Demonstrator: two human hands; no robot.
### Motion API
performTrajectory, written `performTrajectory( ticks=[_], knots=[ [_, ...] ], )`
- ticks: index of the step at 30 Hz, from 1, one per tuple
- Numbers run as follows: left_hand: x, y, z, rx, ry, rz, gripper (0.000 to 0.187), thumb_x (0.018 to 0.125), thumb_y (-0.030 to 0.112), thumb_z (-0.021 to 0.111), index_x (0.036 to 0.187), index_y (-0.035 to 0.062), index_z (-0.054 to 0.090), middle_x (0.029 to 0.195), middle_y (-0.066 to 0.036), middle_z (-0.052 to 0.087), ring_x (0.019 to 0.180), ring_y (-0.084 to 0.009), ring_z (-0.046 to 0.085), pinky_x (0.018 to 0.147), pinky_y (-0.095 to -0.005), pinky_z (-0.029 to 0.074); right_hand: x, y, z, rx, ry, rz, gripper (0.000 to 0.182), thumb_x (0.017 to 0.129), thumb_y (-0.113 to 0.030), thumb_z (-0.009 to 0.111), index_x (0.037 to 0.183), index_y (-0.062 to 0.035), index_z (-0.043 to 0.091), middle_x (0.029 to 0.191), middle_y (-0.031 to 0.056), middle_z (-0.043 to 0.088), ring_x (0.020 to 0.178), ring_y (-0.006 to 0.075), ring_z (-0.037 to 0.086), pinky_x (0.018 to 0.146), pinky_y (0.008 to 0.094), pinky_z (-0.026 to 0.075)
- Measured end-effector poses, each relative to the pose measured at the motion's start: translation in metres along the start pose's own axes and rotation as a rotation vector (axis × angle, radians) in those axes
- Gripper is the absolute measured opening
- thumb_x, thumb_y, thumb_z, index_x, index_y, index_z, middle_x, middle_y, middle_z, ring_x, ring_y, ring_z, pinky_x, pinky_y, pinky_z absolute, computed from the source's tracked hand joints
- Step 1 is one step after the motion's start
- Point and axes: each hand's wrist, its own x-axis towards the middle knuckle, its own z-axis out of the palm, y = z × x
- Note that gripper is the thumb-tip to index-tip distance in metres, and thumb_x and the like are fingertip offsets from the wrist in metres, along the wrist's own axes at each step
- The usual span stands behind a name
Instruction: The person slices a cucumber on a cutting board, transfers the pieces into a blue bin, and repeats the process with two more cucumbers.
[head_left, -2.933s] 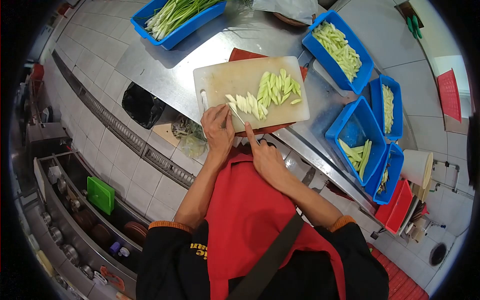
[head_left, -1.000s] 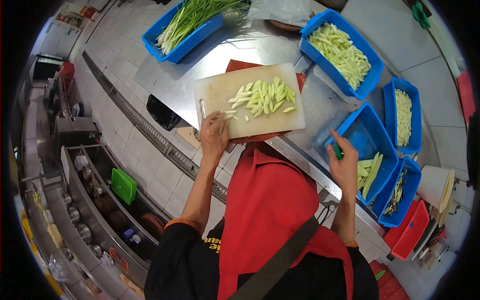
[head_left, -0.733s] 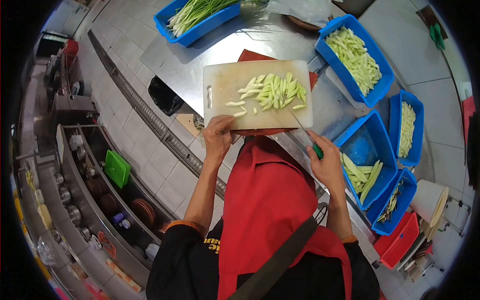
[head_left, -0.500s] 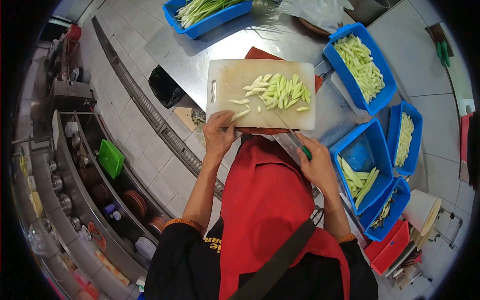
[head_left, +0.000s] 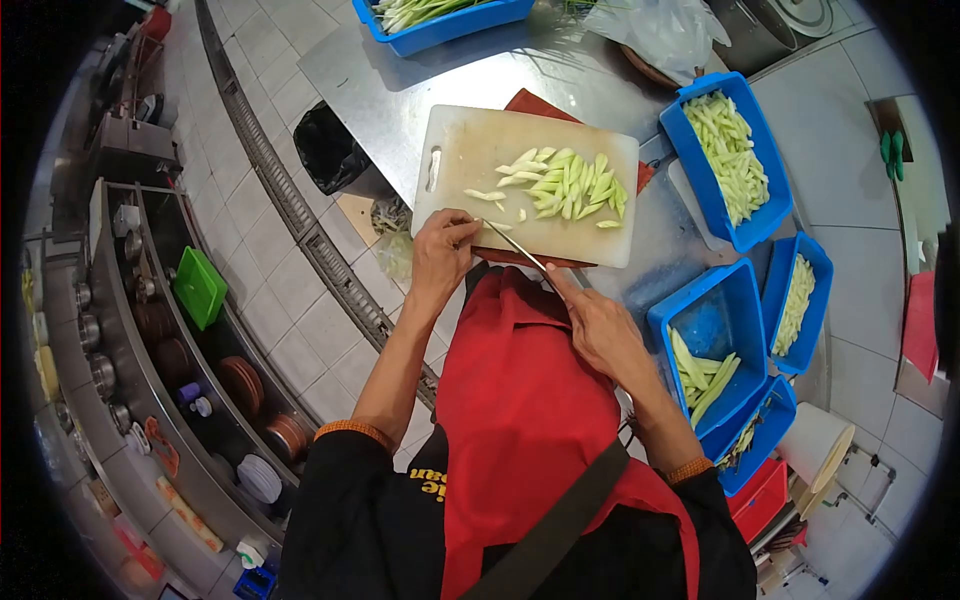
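Note:
My right hand grips a knife whose blade slants up and left over the near edge of the white cutting board. The blade's tip is close to the fingers of my left hand. At the board's near left corner, those fingers are closed on a pale green vegetable strip, mostly hidden by them. A heap of diagonally cut vegetable pieces lies right of the board's middle, with a few loose pieces to its left.
Blue tubs of cut vegetable and long peeled strips stand on the right. Another blue tub holds green stalks at the back. A black-lined bin is left of the steel table. A plastic bag lies at the back.
My right hand has moved the knife left, from beside the cut heap to near my left fingers. My left hand still holds the strip, now showing less. The whole view has shifted slightly.

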Motion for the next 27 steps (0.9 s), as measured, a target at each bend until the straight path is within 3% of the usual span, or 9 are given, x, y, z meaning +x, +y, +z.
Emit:
performTrajectory(
  ticks=[3,9,13,16,22,27],
  knots=[
    [-0.003,-0.002,0.006,0.093,0.081,0.066,0.021,0.079,-0.004,0.07,0.097,0.0039,0.08,0.096,-0.013,0.073,0.085,-0.0289,0.072,0.077,-0.0355,0.058,0.001,0.002,-0.002,-0.087,-0.081,0.022,0.061,0.1,-0.01,0.048,0.158,-0.0236,0.035,0.093,0.0252,0.065,0.077,0.0464,0.066,0.07,0.055,0.053],
    [-0.006,0.003,0.008,0.104,0.099,0.049,0.018,0.079,-0.002,0.072,0.095,0.0028,0.08,0.096,-0.013,0.073,0.086,-0.0297,0.072,0.077,-0.0363,0.058,0.004,0.004,-0.006,-0.249,-0.123,-0.006,0.074,0.093,-0.005,0.051,0.161,-0.0263,0.029,0.093,0.026,0.065,0.071,0.0464,0.066,0.063,0.0545,0.056],
    [-0.006,0.004,0.007,0.112,0.098,0.066,0.019,0.08,-0.003,0.071,0.095,0.0028,0.079,0.097,-0.013,0.073,0.087,-0.0299,0.071,0.078,-0.0365,0.057,0.016,0.018,0.019,-0.275,-0.084,-0.019,0.069,0.095,-0.005,0.047,0.159,-0.0257,0.034,0.087,0.0234,0.061,0.07,0.0441,0.064,0.065,0.0549,0.053],
    [-0.007,0.005,0.007,0.09,0.094,0.051,0.021,0.079,-0.004,0.069,0.096,0.0028,0.079,0.098,-0.013,0.073,0.089,-0.0304,0.07,0.08,-0.0371,0.056,0.024,0.028,0.029,-0.214,-0.022,-0.08,0.08,0.088,-0.003,0.052,0.161,-0.0263,0.028,0.095,0.0258,0.066,0.071,0.0465,0.067,0.064,0.0546,0.057],
    [-0.006,-0.002,0.012,-0.005,0.085,0.012,0.023,0.077,-0.006,0.069,0.096,0.003,0.079,0.101,-0.014,0.074,0.091,-0.0301,0.071,0.081,-0.036,0.057,0.001,0.049,0.0,0.004,-0.067,-0.033,0.072,0.09,-0.003,0.049,0.158,-0.0221,0.034,0.091,0.0322,0.064,0.078,0.0504,0.064,0.072,0.0573,0.052],
    [0.006,0.02,0.032,-0.052,0.055,0.059,0.026,0.075,-0.007,0.07,0.097,0.0043,0.079,0.104,-0.014,0.074,0.093,-0.0295,0.073,0.082,-0.0346,0.058,-0.016,0.042,-0.021,0.167,0.109,0.046,0.062,0.095,-0.005,0.048,0.155,-0.0206,0.041,0.091,0.0298,0.066,0.089,0.0486,0.064,0.08,0.0549,0.048]
  ],
)
